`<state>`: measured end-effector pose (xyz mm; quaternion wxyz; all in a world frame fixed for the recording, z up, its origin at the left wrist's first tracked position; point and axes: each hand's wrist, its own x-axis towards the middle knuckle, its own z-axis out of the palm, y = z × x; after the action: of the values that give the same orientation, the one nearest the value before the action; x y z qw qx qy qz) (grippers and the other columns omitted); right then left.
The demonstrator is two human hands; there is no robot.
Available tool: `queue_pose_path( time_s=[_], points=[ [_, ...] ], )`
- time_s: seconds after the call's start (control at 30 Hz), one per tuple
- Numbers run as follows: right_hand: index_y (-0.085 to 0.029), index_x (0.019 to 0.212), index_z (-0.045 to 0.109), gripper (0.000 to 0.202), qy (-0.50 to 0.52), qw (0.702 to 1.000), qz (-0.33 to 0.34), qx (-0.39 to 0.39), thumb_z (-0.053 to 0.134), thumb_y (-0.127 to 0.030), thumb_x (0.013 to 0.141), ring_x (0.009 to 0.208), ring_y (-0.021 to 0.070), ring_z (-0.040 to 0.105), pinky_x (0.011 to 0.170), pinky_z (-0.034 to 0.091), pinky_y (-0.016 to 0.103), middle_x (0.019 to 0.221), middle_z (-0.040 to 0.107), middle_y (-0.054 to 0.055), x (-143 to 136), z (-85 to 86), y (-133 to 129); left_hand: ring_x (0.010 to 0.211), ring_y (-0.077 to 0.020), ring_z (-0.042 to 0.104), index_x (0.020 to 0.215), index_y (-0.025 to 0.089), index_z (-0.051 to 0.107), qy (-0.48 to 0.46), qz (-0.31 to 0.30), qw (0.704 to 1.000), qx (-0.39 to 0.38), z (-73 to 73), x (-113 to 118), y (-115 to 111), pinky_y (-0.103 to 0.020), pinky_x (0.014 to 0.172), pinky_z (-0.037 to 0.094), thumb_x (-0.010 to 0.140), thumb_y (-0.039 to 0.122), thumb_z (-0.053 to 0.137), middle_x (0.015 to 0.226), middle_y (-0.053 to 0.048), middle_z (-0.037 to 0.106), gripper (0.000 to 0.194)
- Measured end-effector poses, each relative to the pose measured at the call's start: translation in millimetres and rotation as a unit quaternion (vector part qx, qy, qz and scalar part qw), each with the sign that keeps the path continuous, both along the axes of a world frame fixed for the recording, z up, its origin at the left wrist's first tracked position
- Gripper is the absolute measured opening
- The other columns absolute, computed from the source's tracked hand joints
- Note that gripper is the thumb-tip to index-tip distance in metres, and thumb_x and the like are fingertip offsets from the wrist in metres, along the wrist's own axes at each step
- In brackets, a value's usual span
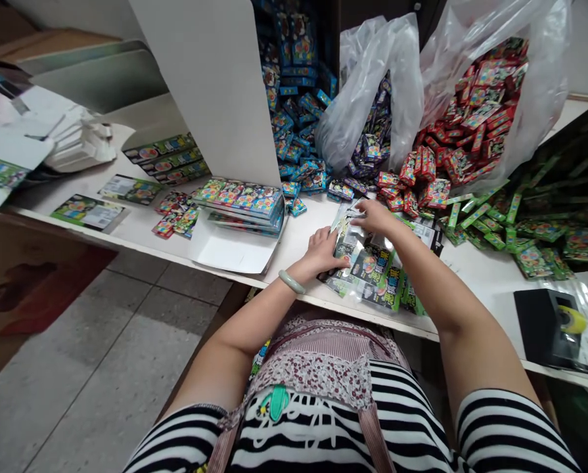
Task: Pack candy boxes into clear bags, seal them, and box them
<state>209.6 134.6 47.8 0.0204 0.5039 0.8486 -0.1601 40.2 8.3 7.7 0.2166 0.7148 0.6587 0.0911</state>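
Black and green printed packaging sheets (367,263) in clear plastic lie on the white table before my body. My left hand (323,251) rests on their left edge, fingers spread, with a pale green bangle on the wrist. At the top edge of the sheets my right hand (374,217) has its fingers curled at the plastic; what they hold, if anything, is too small to make out. Left of my hands, an open white box (234,253) bears a stack of colourful filled packs (242,197).
Small blue packets (298,131), purple packets (372,141) and red packets (481,112) are heaped behind my hands, some in plastic bags. Green packets (510,223) and a black tape dispenser (544,325) are at the right. Printed cards (89,211) lie left, near the table's front edge.
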Motion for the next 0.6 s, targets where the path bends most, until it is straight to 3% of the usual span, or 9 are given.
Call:
queue_pose_path(
  time_s=[0.1,0.17,0.23,0.4,0.5,0.6],
  points=[
    [-0.014,0.13,0.061,0.045,0.044,0.999,-0.027,0.007,0.063,-0.037,0.091,0.11,0.0261,0.065,0.095,0.05,0.038,0.123,0.068,0.015,37.1,1.9,-9.1,0.146,-0.0403,0.03,0.144,0.015,0.04,-0.012,-0.016,0.999,0.032,2.5,2.2,-10.2,-0.054,0.119,0.027,0.076,0.046,0.076,0.155,-0.022,0.034,0.083],
    [-0.011,0.125,0.064,0.049,0.034,0.999,-0.035,0.011,0.072,-0.038,0.084,0.113,0.0318,0.062,0.097,0.049,0.043,0.122,0.067,0.019,58.4,-0.7,-22.6,0.15,-0.039,0.026,0.146,0.016,0.037,-0.032,-0.051,0.997,0.046,2.3,9.6,-17.6,-0.055,0.122,0.022,0.082,0.045,0.071,0.159,-0.021,0.031,0.078],
    [-0.009,0.125,0.063,0.062,-0.006,0.999,-0.024,0.021,0.08,-0.043,0.076,0.12,0.0367,0.057,0.102,0.046,0.047,0.126,0.062,0.023,68.1,-5.0,-40.0,0.152,-0.0404,0.02,0.149,0.016,0.035,-0.047,-0.092,0.994,0.022,0.9,20.3,-23.4,-0.057,0.124,0.017,0.081,0.049,0.072,0.162,-0.021,0.027,0.085],
    [-0.011,0.134,0.056,0.077,-0.031,0.999,0.03,0.014,0.082,-0.049,0.072,0.126,0.0377,0.05,0.105,0.043,0.048,0.133,0.056,0.021,53.0,-12.9,-65.7,0.155,-0.0428,0.008,0.152,0.013,0.029,-0.032,-0.108,0.993,-0.039,-0.5,38.4,-27.9,-0.061,0.124,0.013,0.074,0.049,0.079,0.166,-0.024,0.015,0.1],
    [-0.009,0.144,0.045,0.095,-0.025,0.998,-0.025,0.042,0.084,-0.052,0.069,0.135,0.0406,0.042,0.11,0.039,0.05,0.145,0.046,0.025,50.1,-14.2,-54.2,0.155,-0.0423,0.01,0.153,0.015,0.029,-0.023,-0.116,0.992,-0.041,2.5,38.1,-28.4,-0.06,0.124,0.014,0.073,0.046,0.08,0.166,-0.023,0.016,0.099],
    [-0.009,0.135,0.053,0.089,-0.036,0.998,-0.051,0.023,0.083,-0.058,0.067,0.128,0.0396,0.047,0.106,0.042,0.049,0.135,0.052,0.023,57.0,-15.7,-37.5,0.155,-0.0421,0.01,0.153,0.014,0.03,-0.012,-0.116,0.992,-0.047,4.1,37.1,-29.7,-0.059,0.125,0.014,0.072,0.044,0.082,0.166,-0.023,0.016,0.101]
  ],
)
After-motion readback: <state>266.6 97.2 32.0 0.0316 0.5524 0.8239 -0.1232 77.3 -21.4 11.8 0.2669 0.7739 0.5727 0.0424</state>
